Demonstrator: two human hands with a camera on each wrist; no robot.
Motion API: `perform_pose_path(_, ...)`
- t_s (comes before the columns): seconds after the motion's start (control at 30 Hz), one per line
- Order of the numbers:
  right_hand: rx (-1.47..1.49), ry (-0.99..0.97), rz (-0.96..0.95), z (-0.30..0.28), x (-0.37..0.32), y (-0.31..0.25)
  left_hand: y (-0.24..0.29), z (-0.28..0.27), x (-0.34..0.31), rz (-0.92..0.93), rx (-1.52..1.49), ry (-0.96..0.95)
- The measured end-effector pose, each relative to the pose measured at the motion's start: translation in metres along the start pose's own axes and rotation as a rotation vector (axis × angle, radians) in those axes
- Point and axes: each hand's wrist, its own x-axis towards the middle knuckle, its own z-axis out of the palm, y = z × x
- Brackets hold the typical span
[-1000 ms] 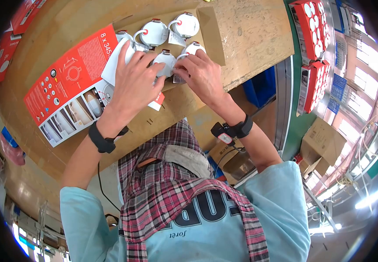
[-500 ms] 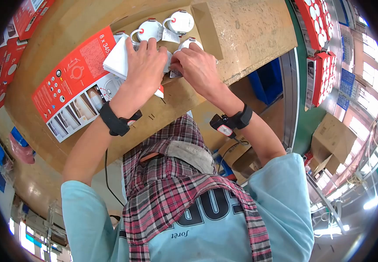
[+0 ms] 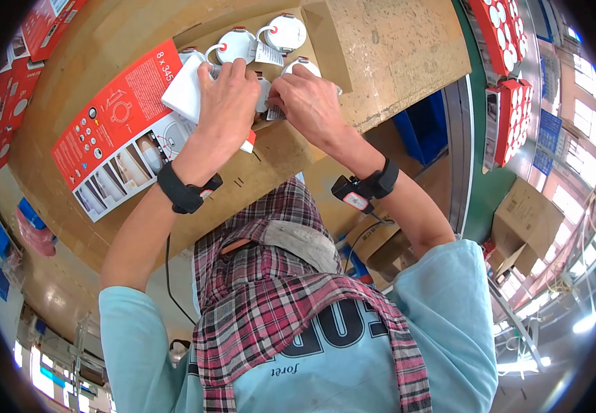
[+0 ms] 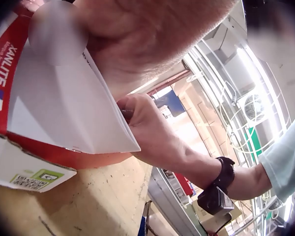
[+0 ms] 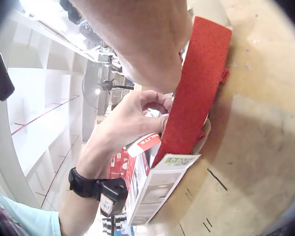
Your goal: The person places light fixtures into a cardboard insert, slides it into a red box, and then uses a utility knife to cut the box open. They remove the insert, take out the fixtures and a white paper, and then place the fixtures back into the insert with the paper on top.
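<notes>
Several round white downlights (image 3: 236, 46) with spring clips and white cables sit in an open cardboard box (image 3: 327, 43). My left hand (image 3: 228, 103) reaches into its near side with fingers curled down, gripping the near middle downlight (image 3: 263, 93). On the same downlight, my right hand (image 3: 308, 103) pinches with thumb and fingertips beside a printed white tag (image 3: 275, 113). The fingertips of both hands are largely hidden. White folded leaflets (image 3: 184, 89) stand against the outer side of the left hand; in the left wrist view these leaflets (image 4: 64, 98) lie beneath it.
The box's red printed flap (image 3: 115, 110) spreads left over the worn wooden table (image 3: 394, 62). Red cartons (image 3: 9, 103) stand at the far left. Right of the table are red boxes of downlights (image 3: 511, 120), a blue bin (image 3: 422, 134) and a brown carton (image 3: 528, 220).
My left hand's fingers, spread a second ago, have drawn together and curled over the downlight. The right hand has shifted slightly left. Little differs over the last half second.
</notes>
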Motion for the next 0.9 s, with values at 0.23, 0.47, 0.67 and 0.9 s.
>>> perform_pose_path(0.23, 0.013, -0.013, -0.013, 0.0004, 0.0023, -0.0003, -0.0027, -0.0008, -0.0003, -0.017, -0.061, -0.064)
perform_pose_path(0.47, 0.021, -0.016, -0.013, -0.0008, 0.0029, -0.0008, -0.0030, -0.0009, 0.0000, -0.012, -0.065, -0.064)
perform_pose_path(0.67, 0.037, -0.035, -0.012, -0.0031, 0.0030, -0.0007, -0.0023, 0.0015, -0.0004, 0.013, -0.019, 0.011)
perform_pose_path(0.9, 0.006, -0.044, -0.028, -0.0034, 0.0052, 0.0014, -0.0053, 0.0048, 0.0007, 0.017, -0.049, -0.006)
